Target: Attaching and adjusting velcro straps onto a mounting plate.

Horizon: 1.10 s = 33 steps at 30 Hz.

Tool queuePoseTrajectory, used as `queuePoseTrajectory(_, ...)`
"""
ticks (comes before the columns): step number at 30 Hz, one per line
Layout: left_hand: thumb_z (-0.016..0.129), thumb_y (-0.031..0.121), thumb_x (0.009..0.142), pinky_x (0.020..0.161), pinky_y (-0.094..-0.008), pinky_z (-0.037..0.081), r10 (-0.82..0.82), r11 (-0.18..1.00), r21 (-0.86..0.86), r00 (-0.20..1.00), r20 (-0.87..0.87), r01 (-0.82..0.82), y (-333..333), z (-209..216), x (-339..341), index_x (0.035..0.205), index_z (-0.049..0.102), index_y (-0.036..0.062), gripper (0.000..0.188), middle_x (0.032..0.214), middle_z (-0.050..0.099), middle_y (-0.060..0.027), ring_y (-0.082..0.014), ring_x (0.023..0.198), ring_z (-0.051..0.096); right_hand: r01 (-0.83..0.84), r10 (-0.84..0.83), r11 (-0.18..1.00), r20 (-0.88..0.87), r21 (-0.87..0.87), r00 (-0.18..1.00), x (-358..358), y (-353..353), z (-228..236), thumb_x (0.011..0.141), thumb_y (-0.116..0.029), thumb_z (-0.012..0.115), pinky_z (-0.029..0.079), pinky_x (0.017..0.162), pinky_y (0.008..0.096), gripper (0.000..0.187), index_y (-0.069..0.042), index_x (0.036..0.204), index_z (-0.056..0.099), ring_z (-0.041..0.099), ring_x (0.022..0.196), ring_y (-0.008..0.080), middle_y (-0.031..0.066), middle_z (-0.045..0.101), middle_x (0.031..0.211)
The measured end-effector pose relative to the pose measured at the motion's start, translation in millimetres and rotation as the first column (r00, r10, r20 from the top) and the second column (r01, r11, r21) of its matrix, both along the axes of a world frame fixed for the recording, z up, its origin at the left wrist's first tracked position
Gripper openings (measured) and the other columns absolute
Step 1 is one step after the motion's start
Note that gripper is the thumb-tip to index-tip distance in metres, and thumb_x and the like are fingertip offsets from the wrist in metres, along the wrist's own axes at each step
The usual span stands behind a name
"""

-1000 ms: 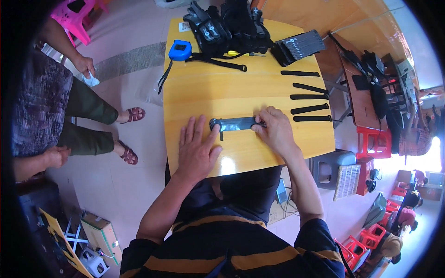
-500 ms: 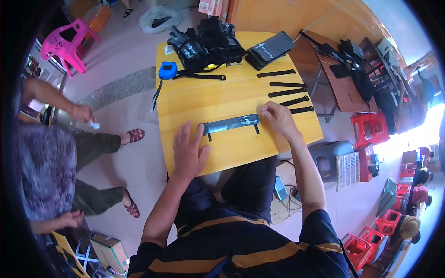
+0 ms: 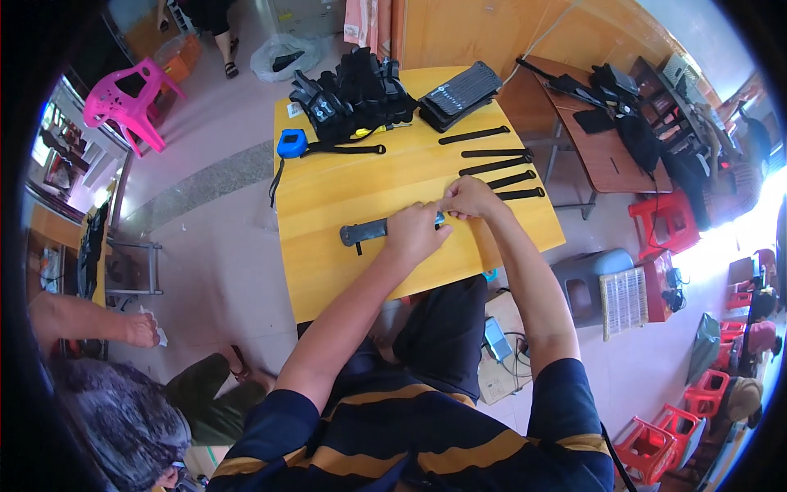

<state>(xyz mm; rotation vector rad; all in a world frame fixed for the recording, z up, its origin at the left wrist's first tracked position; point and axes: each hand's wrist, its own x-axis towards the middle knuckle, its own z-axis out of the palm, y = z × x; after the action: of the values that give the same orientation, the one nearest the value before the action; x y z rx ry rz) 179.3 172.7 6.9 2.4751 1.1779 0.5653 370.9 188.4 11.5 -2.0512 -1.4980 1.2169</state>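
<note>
A flat black strip-shaped pad (image 3: 365,232) with a glossy face lies on the yellow table (image 3: 328,283). One short black tab sticks out below its left part. My left hand (image 3: 416,231) covers the middle and right part of the pad, fingers together and closed at its right end. Right beside those fingertips, my right hand (image 3: 470,198) is closed in a pinch; what lies between its fingers is too small to make out. Several black hook-and-loop straps (image 3: 496,165) lie to the right, beyond my right hand.
Along the far side sit black gloves (image 3: 348,98), a blue tape measure (image 3: 292,143), a yellow-handled screwdriver (image 3: 377,129) and a stack of black sleeves (image 3: 461,96). A person (image 3: 115,418) bends at the left, holding something white. A grey stool (image 3: 592,283) stands at the right.
My left hand has moved right, from the pad's left end onto its right part. My right hand has shifted slightly left to meet it. The person at the left has bent down lower.
</note>
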Motion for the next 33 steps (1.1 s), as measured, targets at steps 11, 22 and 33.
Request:
queuePoseTrajectory(11,0.065,0.032,0.087,0.073,-0.0513,0.060,-0.018,0.996,-0.087,0.982,-0.188,0.002,14,-1,22,0.094,0.074,0.0040,0.030,0.083,0.074,-0.0210,-0.0385,0.077,0.074,-0.045,0.043,0.999,0.144,0.010,0.989,1,8,-3,0.078,-0.014,0.078,0.055,0.055,0.0291,0.016,-0.002,0.071,0.071,0.067,0.055,0.0148,0.0065,0.070,0.064)
queuePoseTrajectory(22,0.061,0.021,0.089,0.071,-0.0518,0.058,-0.020,1.000,-0.001,0.998,-0.059,0.020,9,-17,13,0.094,0.069,0.0046,0.019,0.086,0.073,-0.0179,-0.0373,0.079,0.073,-0.162,0.111,0.980,0.353,0.116,0.929,-6,-5,-3,0.077,-0.029,0.078,0.057,0.075,0.0406,0.016,-0.014,0.082,0.075,0.072,0.083,0.0300,0.0095,0.075,0.084)
queuePoseTrajectory(33,0.064,0.011,0.087,0.059,-0.0452,0.051,0.080,0.996,-0.067,0.818,0.570,-0.050,7,-39,-7,0.078,0.061,0.0042,0.012,0.071,0.063,-0.0190,-0.0360,0.064,0.065,-0.161,0.033,0.961,0.485,0.224,0.874,-11,-17,-9,0.080,-0.040,0.083,0.056,0.072,0.0453,0.027,-0.015,0.083,0.073,0.072,0.081,0.0314,0.0103,0.074,0.083)
